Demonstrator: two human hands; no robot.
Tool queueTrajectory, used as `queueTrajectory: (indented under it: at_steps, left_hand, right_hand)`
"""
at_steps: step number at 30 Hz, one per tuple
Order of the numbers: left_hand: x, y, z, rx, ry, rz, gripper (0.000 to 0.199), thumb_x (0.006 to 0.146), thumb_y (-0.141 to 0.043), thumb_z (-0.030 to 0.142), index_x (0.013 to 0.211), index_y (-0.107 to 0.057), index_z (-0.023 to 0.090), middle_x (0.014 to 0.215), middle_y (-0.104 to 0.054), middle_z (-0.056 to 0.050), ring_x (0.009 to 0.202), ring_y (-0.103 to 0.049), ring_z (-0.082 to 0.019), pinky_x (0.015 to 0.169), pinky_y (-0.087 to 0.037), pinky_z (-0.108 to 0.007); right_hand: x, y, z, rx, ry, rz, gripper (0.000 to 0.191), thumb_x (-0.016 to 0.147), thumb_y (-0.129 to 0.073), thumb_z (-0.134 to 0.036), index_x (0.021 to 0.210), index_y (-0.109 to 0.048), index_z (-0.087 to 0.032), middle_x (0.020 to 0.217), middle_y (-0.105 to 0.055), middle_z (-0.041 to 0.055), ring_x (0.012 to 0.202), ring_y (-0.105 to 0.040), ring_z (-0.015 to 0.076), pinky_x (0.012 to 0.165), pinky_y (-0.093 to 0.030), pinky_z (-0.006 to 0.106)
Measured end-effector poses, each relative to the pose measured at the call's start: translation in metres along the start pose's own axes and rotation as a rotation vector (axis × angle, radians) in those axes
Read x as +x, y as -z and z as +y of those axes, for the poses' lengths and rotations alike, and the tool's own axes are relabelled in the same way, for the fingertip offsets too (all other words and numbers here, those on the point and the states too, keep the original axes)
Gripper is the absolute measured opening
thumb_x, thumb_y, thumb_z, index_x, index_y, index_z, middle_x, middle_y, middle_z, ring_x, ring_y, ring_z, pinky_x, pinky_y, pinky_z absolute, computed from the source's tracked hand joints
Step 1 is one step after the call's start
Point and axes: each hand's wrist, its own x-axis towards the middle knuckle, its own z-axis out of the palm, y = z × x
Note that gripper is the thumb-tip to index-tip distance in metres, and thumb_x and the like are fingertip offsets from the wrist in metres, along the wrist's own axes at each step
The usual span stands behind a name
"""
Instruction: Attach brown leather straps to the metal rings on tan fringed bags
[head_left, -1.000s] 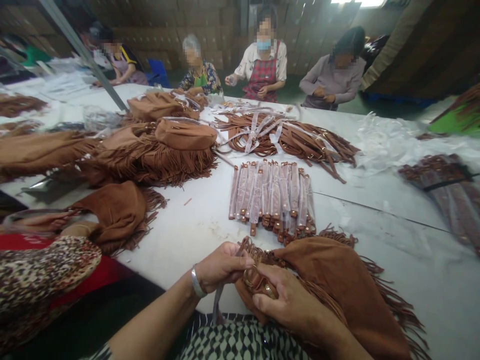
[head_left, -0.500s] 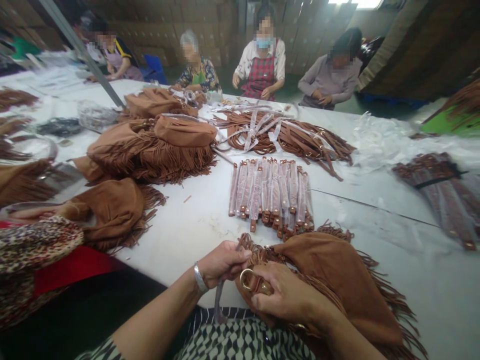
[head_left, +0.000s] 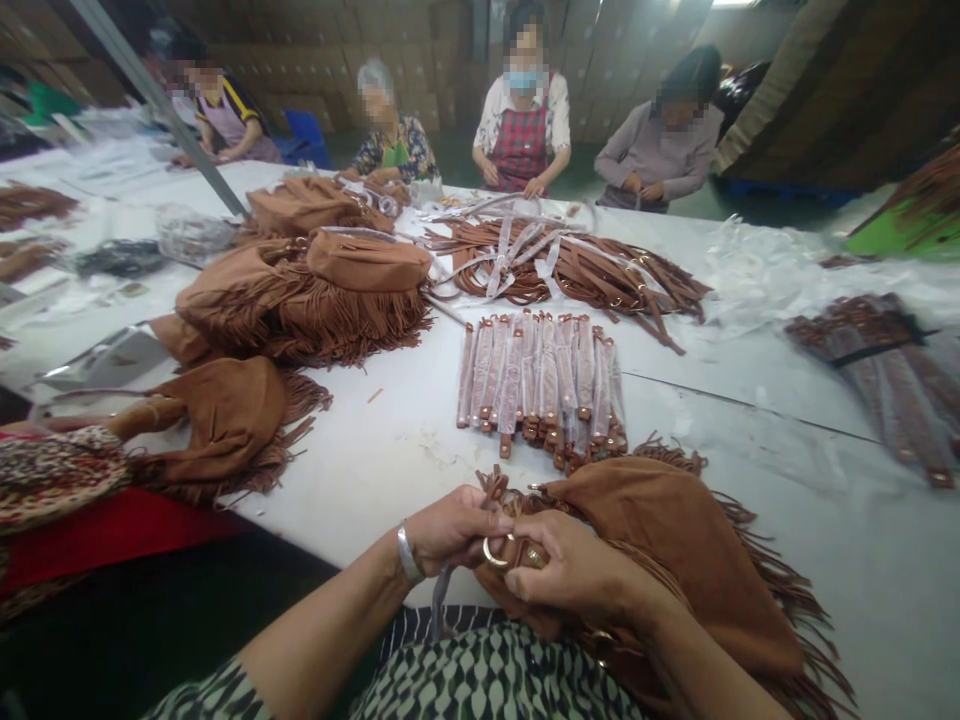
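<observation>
A brown fringed bag (head_left: 682, 550) lies at the table's front edge, partly under my right forearm. My right hand (head_left: 570, 565) is closed on a brown strap end with a gold ring (head_left: 496, 552) at its left side. Touching it from the left, my left hand (head_left: 454, 530) pinches a thin brown strip (head_left: 491, 482) that sticks up above the fingers. A greyish wrapped strip (head_left: 440, 600) hangs below my left hand. The exact grip between the fingertips is partly hidden.
Wrapped straps (head_left: 540, 385) lie in rows beyond my hands, with long brown straps (head_left: 570, 262) behind. Fringed bags (head_left: 300, 290) are piled at the left. A bundle of straps (head_left: 877, 370) lies at the right. Nearby, a person's patterned sleeve (head_left: 64, 478) reaches in; several people sit or stand across the table.
My hands have come together, the left moving slightly right toward the ring. At the left, the neighbouring person's sleeve has moved down and left.
</observation>
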Motion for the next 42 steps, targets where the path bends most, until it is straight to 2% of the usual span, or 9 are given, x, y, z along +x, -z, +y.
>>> queueTrajectory:
  at_steps: [7, 14, 18, 23, 26, 28, 34, 38, 42]
  left_hand:
    - [0.001, -0.005, 0.002, -0.06, 0.017, -0.005, 0.036, 0.068, -0.068, 0.039, 0.055, -0.048, 0.012, 0.037, -0.034, 0.008, 0.029, -0.023, -0.001, 0.031, -0.007, -0.019]
    - [-0.012, -0.01, -0.002, -0.18, -0.155, 0.099, 0.03, 0.074, -0.064, 0.038, 0.068, -0.052, 0.011, 0.043, -0.04, 0.007, 0.032, -0.024, 0.0, 0.037, -0.012, -0.018]
    - [-0.015, -0.013, -0.008, -0.2, -0.191, 0.156, 0.032, 0.074, -0.064, 0.04, 0.067, -0.05, 0.012, 0.045, -0.037, 0.007, 0.035, -0.024, -0.001, 0.037, -0.009, -0.018]
    - [-0.008, -0.001, -0.001, -0.164, -0.008, 0.052, 0.039, 0.068, -0.069, 0.044, 0.061, -0.045, 0.014, 0.042, -0.027, 0.011, 0.034, -0.014, 0.0, 0.033, -0.005, -0.018]
    - [-0.003, 0.007, 0.009, -0.135, 0.125, -0.084, 0.039, 0.066, -0.071, 0.042, 0.059, -0.045, 0.014, 0.039, -0.023, 0.012, 0.032, -0.011, 0.0, 0.031, -0.004, -0.018]
    - [0.0, 0.007, 0.013, -0.12, 0.133, -0.121, 0.039, 0.067, -0.069, 0.043, 0.059, -0.046, 0.013, 0.038, -0.023, 0.012, 0.031, -0.012, 0.0, 0.031, -0.004, -0.018]
    - [-0.003, -0.011, 0.004, -0.101, -0.116, 0.167, 0.042, 0.067, -0.068, 0.048, 0.059, -0.048, 0.012, 0.041, -0.041, 0.006, 0.034, -0.028, -0.002, 0.036, -0.016, -0.017]
    - [-0.009, -0.022, -0.005, -0.124, -0.236, 0.222, 0.035, 0.063, -0.074, 0.039, 0.065, -0.055, 0.01, 0.056, -0.052, 0.001, 0.051, -0.044, -0.007, 0.05, -0.032, -0.018]
    - [-0.006, -0.028, -0.002, -0.035, -0.331, 0.262, 0.039, 0.063, -0.072, 0.046, 0.061, -0.057, 0.01, 0.054, -0.05, 0.001, 0.049, -0.04, -0.007, 0.049, -0.029, -0.02]
  right_hand:
    - [-0.008, -0.003, 0.006, 0.009, -0.015, 0.039, 0.036, 0.062, -0.055, -0.018, 0.098, -0.059, -0.021, 0.073, -0.061, -0.0045, 0.062, -0.051, 0.0113, 0.06, -0.037, 0.021]
    - [-0.006, -0.011, 0.004, 0.057, -0.055, 0.226, 0.011, 0.071, -0.053, -0.02, 0.081, -0.053, -0.018, 0.07, -0.057, -0.0035, 0.062, -0.05, 0.0102, 0.056, -0.034, 0.02]
    - [-0.002, -0.019, 0.0, 0.014, -0.098, 0.235, 0.012, 0.073, -0.051, -0.022, 0.084, -0.052, -0.019, 0.07, -0.058, -0.0028, 0.061, -0.051, 0.0111, 0.056, -0.035, 0.021]
    - [-0.003, -0.025, -0.01, -0.163, -0.119, 0.267, 0.014, 0.071, -0.052, -0.021, 0.085, -0.053, -0.019, 0.075, -0.06, 0.0011, 0.064, -0.053, 0.0138, 0.059, -0.037, 0.024]
    - [-0.006, -0.027, -0.011, -0.2, -0.072, 0.324, 0.026, 0.071, -0.052, -0.02, 0.097, -0.053, -0.018, 0.086, -0.062, 0.0052, 0.076, -0.057, 0.0177, 0.069, -0.042, 0.028]
    - [-0.009, -0.029, -0.008, -0.165, -0.035, 0.368, 0.034, 0.073, -0.051, -0.019, 0.107, -0.049, -0.017, 0.094, -0.063, 0.0073, 0.085, -0.058, 0.0192, 0.077, -0.044, 0.031]
    - [-0.013, -0.036, 0.009, -0.079, -0.028, 0.518, 0.045, 0.079, -0.045, -0.02, 0.123, -0.035, -0.016, 0.11, -0.06, 0.01, 0.099, -0.057, 0.0186, 0.09, -0.044, 0.034]
    - [-0.01, -0.04, 0.01, -0.13, -0.04, 0.527, 0.047, 0.079, -0.045, -0.024, 0.124, -0.038, -0.012, 0.109, -0.062, 0.0128, 0.099, -0.059, 0.0207, 0.089, -0.046, 0.035]
    - [-0.007, -0.04, 0.005, -0.218, 0.002, 0.518, 0.047, 0.078, -0.042, -0.024, 0.124, -0.04, -0.013, 0.116, -0.058, 0.0145, 0.105, -0.057, 0.0245, 0.092, -0.046, 0.039]
